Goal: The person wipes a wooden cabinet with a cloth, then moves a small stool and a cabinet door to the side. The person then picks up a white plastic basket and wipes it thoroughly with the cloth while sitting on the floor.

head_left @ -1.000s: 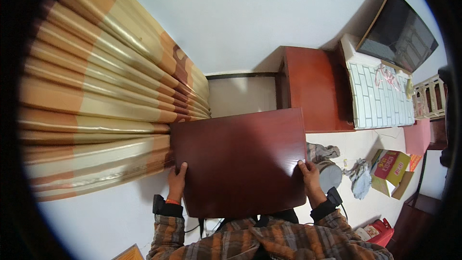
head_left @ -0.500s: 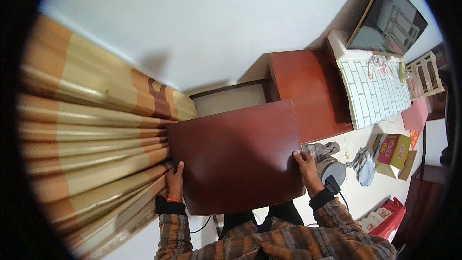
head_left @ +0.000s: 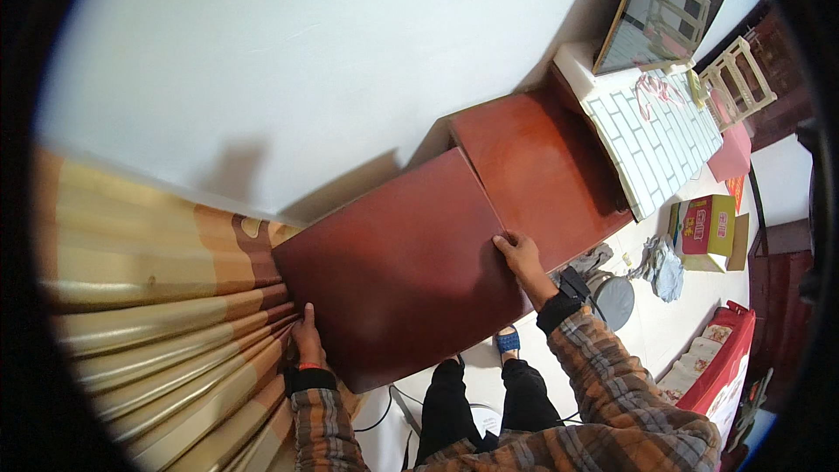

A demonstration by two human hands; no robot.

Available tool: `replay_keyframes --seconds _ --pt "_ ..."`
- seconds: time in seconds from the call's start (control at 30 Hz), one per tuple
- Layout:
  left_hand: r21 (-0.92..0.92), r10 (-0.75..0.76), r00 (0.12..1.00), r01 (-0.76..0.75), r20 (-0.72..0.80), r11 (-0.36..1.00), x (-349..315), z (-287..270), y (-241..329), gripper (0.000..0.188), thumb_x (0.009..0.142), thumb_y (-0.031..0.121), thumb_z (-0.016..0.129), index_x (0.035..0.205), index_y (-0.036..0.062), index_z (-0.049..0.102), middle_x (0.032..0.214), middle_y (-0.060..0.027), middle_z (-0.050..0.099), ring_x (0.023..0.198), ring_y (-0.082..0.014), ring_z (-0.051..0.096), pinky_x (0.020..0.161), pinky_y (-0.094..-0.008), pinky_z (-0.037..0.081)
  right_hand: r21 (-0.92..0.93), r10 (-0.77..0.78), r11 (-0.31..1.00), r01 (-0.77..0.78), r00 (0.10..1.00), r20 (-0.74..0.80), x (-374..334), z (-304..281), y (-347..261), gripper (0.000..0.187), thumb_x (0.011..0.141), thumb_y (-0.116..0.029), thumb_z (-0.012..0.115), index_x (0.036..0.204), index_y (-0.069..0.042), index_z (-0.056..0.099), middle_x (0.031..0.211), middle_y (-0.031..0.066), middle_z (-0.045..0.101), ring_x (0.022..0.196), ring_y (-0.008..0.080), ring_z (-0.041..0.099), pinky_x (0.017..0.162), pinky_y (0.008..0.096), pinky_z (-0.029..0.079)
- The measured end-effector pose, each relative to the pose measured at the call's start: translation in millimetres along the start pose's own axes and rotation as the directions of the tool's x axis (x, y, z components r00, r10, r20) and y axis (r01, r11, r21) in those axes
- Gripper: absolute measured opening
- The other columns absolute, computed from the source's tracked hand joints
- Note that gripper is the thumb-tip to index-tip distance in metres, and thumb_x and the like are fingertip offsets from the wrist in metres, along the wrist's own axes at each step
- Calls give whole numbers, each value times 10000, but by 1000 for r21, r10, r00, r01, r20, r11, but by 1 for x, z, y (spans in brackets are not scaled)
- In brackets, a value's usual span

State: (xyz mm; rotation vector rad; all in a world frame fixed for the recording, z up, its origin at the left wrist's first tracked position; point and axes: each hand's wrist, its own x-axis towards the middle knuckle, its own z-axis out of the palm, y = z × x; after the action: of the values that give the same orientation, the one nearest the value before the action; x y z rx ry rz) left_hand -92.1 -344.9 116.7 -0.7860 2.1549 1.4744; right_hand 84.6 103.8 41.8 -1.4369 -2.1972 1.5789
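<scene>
A dark red wooden furniture piece [head_left: 402, 271] with a flat, glossy, rectangular top lies between my hands; its sides and underside are hidden. My left hand [head_left: 308, 341] grips its left edge near the curtain, thumb on top and fingers out of sight below. At the right edge, my right hand [head_left: 524, 267] holds on the same way, thumb over the top. The piece's far right side meets or overlaps a lower reddish-brown wooden cabinet [head_left: 546, 170] along the wall; I cannot tell whether they touch.
Gold and brown curtains [head_left: 166, 297] hang at the left, against the piece. A brick-patterned cover [head_left: 655, 131] and a television [head_left: 660, 13] are at the far right. Nearby on the floor are a round grey stool [head_left: 612, 301], a grey-blue cloth [head_left: 664, 271] and an open carton [head_left: 708, 232].
The furniture piece has moved toward the wall and turned, its right side now up against the cabinet's near end in view. The floor gap there is covered. Both hands keep their hold.
</scene>
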Motion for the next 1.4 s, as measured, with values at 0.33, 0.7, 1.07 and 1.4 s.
replay_keyframes --seconds 0.33,0.7,1.07,1.4 --pt "-56 81 997 -82 -10 995 90 35 5 816 962 446 679 1484 -106 384 1552 -228 403 1394 -340 430 1175 -453 320 0 -50 999 51 992 -118 51 52 -23 559 882 -346 738 1264 50 642 1182 240 695 1120 342 667 967 404 507" --pt "152 169 985 -173 41 973 121 45 8 712 1030 348 592 1574 11 280 1613 -213 311 1486 -354 309 1212 -461 272 -302 -314 919 255 935 -166 31 72 -52 603 891 -130 691 1435 22 481 1390 255 557 1294 374 542 1116 406 410" --pt "361 -50 998 36 30 932 47 34 -38 1039 932 671 578 1590 -28 180 1631 -237 244 1478 -375 308 1196 -478 300 462 346 863 -204 905 -246 -48 58 16 662 838 -298 841 1324 42 548 1033 105 670 921 199 673 799 305 540" --pt "393 -278 960 251 12 884 27 40 -27 1108 874 824 475 1555 -31 299 1567 -185 381 1421 -329 389 1077 -528 412 759 337 640 -122 932 -134 -39 54 26 484 829 -80 835 1209 73 577 1026 85 695 926 154 657 800 284 550"
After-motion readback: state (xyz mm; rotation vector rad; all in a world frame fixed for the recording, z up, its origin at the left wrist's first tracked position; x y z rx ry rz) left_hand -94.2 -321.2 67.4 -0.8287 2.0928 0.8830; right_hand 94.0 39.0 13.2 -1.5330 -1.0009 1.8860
